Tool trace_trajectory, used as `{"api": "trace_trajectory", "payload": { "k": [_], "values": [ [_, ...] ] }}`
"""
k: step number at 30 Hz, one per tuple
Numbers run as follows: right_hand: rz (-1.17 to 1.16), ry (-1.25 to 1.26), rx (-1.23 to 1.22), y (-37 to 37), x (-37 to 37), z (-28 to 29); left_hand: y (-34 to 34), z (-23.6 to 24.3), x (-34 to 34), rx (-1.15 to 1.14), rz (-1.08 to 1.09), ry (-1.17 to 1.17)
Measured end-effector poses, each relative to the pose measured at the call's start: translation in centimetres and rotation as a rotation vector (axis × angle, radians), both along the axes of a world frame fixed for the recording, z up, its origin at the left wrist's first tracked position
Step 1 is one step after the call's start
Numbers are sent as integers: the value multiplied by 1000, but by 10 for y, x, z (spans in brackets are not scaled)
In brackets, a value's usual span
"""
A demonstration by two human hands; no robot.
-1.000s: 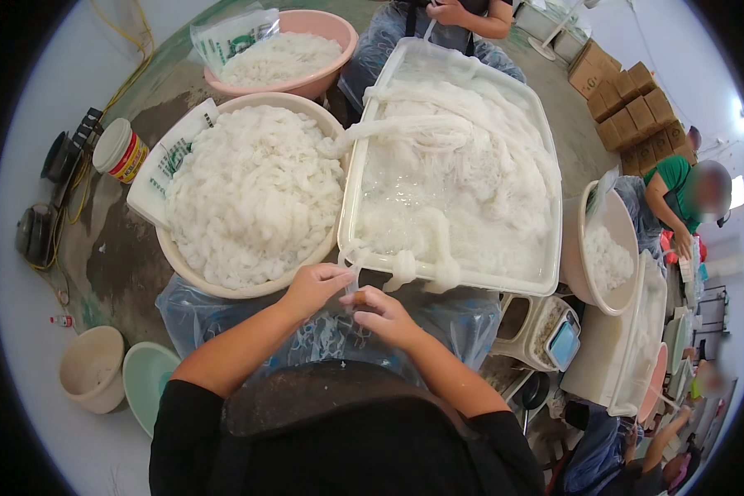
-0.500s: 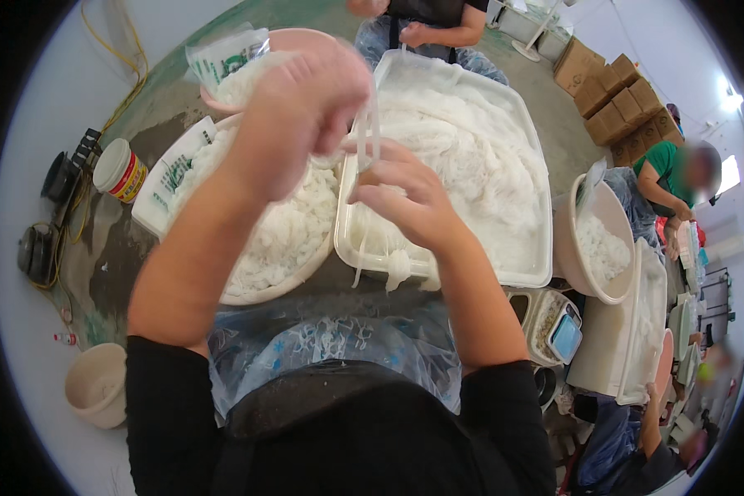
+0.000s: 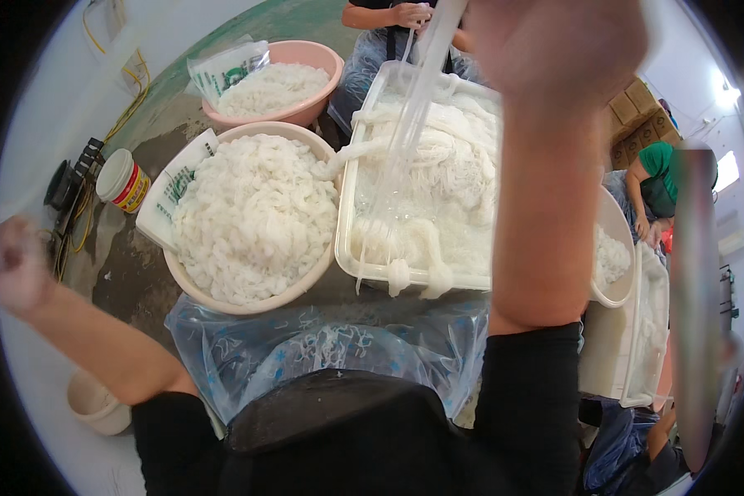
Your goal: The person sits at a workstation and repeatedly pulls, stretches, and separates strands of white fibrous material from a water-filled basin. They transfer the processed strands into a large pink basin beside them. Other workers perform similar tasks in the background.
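Observation:
My right hand (image 3: 562, 45), blurred and closed, is raised high at the upper right. A long, wet, translucent strand like a sausage casing (image 3: 426, 78) runs from beside it down to the white rectangular tub (image 3: 345, 227). That tub holds water and a heap of white strands (image 3: 450, 161), with several ends hanging over its near rim. My left hand (image 3: 21, 269) is stretched out at the far left, away from the tubs, its fingers smeared by motion. Between the hands stands a round beige basin (image 3: 223, 302) piled with white strands (image 3: 256, 215).
A pink basin (image 3: 335, 66) stands behind. A lidded white bucket (image 3: 120, 178) and cables (image 3: 83, 215) lie left, above a small beige basin (image 3: 95, 405). A co-worker's hands (image 3: 411, 15) are across the tub; another person in green (image 3: 657, 169) works at right.
My hands have moved apart from above the tub: the left swung far left, the right rose to the upper right. The strand is now stretched long above the tub.

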State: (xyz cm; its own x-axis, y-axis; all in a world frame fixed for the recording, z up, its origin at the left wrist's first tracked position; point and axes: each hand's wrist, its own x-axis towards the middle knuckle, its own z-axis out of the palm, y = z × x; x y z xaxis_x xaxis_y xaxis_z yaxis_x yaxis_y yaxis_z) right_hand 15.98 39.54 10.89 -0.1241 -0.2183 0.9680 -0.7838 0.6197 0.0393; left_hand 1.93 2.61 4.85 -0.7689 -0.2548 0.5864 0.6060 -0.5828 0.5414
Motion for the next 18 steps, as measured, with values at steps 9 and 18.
{"api": "trace_trajectory", "payload": {
  "k": [9, 18],
  "values": [
    [-277, -874, 250, 6, 32, -170, 144, -161, 110, -515, -1079, -655],
    [261, -1325, -405, -33, 79, -245, 146, -201, 106, -928, -905, -273]
  ]
}}
